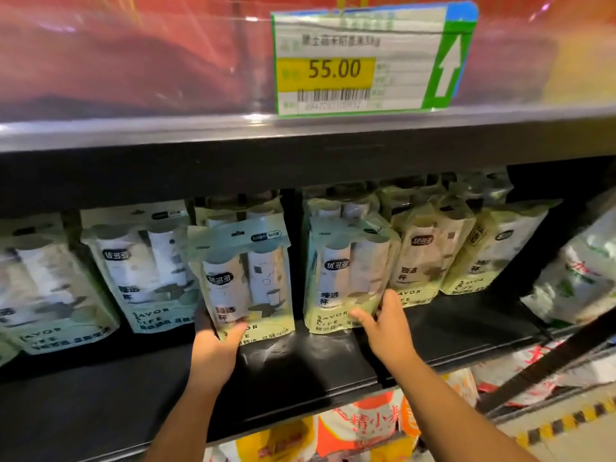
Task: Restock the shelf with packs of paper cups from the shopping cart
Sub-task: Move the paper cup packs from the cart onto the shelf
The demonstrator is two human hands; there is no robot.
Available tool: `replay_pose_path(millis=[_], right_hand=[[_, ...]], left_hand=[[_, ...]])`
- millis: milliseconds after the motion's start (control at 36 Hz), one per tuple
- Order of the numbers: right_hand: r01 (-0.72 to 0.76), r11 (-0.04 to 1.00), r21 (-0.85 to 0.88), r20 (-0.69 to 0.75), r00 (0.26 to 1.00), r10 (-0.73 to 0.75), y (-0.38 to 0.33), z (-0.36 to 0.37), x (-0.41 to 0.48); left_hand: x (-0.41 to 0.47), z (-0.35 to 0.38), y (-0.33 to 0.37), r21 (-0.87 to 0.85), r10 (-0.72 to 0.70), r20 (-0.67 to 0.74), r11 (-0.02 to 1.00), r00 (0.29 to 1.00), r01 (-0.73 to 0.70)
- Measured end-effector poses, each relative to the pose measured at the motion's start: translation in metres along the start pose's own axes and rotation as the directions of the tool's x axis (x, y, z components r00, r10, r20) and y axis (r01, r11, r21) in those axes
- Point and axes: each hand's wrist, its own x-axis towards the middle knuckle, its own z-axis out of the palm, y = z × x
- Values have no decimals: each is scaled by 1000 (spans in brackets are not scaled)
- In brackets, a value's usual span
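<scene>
Several green-and-white packs of paper cups stand in a row on the black shelf (300,365). My left hand (213,351) grips the bottom of one upright pack (243,278), thumb across its front. My right hand (386,325) holds the lower right corner of the neighbouring pack (343,275), fingers round its edge and thumb on its front. More packs stand behind these two. To the left are other packs (146,265), to the right beige-toned packs (430,251). The shopping cart is out of view.
The shelf above carries red goods behind clear film and a price tag (366,58) reading 55.00. Its edge overhangs the cup packs. Orange and white bags (363,425) fill the shelf below. Tilted packs (580,278) lean at the far right. Striped floor tape (566,421) shows at bottom right.
</scene>
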Motion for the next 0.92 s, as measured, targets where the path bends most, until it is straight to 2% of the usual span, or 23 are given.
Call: replay_pose_path(millis=[250, 333, 417, 500, 583, 667, 778, 861, 917], right_hand=[[-14, 999, 41, -134, 991, 19, -2, 0, -14], [83, 996, 15, -145, 986, -80, 7, -8, -20], [214, 976, -50, -28, 976, -216, 24, -19, -24], [353, 919, -176, 174, 930, -324, 45, -31, -24], [447, 855, -265, 346, 871, -348, 62, -46, -25], [534, 791, -297, 445, 811, -380, 62, -63, -28], [580, 748, -324, 543, 761, -354, 54, -72, -32], [665, 694, -277, 616, 677, -403, 54, -66, -39], [724, 647, -239, 673, 604, -427, 51, -57, -46]], left_hand=[[2, -3, -12, 97, -3, -9, 995, 1000, 4], [-2, -4, -18, 80, -19, -11, 997, 1000, 20], [-16, -5, -19, 61, -106, -74, 992, 992, 111], [-30, -7, -25, 310, -61, -177, 944, 982, 115], [-48, -3, -34, 526, -37, -169, 842, 985, 122], [-75, 7, -40, 653, -43, -165, 744, 985, 142], [-124, 18, -46, 652, -39, -204, 740, 978, 166], [-167, 18, -46, 616, -60, -249, 760, 967, 206], [-197, 11, -48, 579, -106, -329, 762, 939, 289]])
